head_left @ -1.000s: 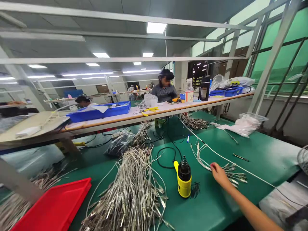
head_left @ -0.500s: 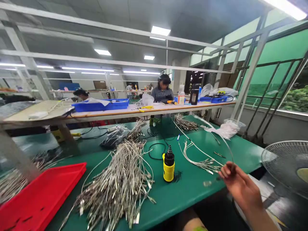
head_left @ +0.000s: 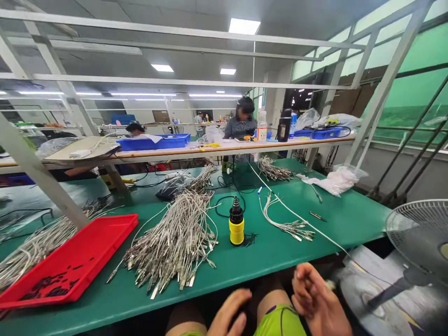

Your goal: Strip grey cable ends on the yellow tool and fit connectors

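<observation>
The left hand (head_left: 231, 313) sits at the bottom edge of the frame, fingers loosely curled and apart, with nothing visible in it. The right hand (head_left: 317, 301) is half-closed, its fingers bent toward the palm. A long white cable (head_left: 304, 221) runs down across the green workbench (head_left: 336, 224) toward it, but whether those fingers pinch anything cannot be told.

Just left of that cable lies a small bundle of terminated wires (head_left: 287, 227), its metal ends pointing right. Further left, beyond a yellow-and-black bottle (head_left: 236, 227), is a large heap of wire leads (head_left: 173, 245) with crimped metal terminals. Each lead looks light and springy, so the wires will probably tangle and drag on each other. The surest hold is likely on the insulated part just behind a terminal.

A red plastic tray (head_left: 101, 247) at lower left holds small dark pieces. Upper centre, a raised bench (head_left: 224, 151) carries a blue tray (head_left: 154, 142), and a co-worker (head_left: 241, 126) sits beyond it. A metal fan (head_left: 420, 238) stands at the right edge, below green-tinted windows (head_left: 413, 60).
</observation>
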{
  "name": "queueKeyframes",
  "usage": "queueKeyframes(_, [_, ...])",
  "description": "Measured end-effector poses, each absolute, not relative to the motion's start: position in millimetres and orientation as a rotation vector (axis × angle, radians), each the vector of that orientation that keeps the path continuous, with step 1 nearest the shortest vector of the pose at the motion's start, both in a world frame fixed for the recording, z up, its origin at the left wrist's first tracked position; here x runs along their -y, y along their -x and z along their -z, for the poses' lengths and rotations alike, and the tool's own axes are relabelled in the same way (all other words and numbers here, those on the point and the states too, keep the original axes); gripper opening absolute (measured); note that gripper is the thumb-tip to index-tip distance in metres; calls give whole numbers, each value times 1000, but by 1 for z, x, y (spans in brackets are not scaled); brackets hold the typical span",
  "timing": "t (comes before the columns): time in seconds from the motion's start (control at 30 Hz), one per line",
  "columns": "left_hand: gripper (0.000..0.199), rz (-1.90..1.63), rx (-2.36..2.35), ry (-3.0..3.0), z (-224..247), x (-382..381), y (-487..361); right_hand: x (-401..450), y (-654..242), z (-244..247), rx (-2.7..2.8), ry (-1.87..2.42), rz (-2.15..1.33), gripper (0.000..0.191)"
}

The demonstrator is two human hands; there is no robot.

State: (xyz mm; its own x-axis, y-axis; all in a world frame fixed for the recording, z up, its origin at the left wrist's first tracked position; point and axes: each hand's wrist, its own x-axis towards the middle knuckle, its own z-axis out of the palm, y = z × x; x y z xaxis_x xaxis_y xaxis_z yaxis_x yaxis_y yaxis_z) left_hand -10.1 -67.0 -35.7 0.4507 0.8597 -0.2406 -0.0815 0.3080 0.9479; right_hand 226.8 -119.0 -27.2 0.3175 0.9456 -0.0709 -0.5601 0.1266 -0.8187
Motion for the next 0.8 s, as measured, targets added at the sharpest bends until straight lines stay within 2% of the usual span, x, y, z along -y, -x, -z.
queueKeyframes(0.1, [45, -769, -676, -1505, 17, 50, -10, 112, -199, 32, 567, 725, -1295, 36])
queueKeyframes(0.17, [43, -776, -588, -1648, 6, 44, -24, 108, -179, 36, 561, 725, -1344, 35])
queueKeyframes(0.37, [27, -776, -660, -1443, 7, 33, -46, 108, -153, 65, 585, 808, -1437, 40])
queueKeyframes(0.43, [23, -840, -682, -1315, 18, 30, -42, 98, -166, 79, 819, 998, -1285, 41])
queueKeyframes(0.57, [21, -1033, -706, -958, 38, 33, -26, 44, -215, 110, 1251, 1604, -687, 39])
queueKeyframes(0.73, [24, -883, -586, -755, 60, 47, -4, -50, -254, 147, 1240, 1930, -603, 26])
queueKeyframes(0.8, [31, -837, -570, -725, 68, 50, 3, -79, -257, 156, 1235, 2043, -621, 28])
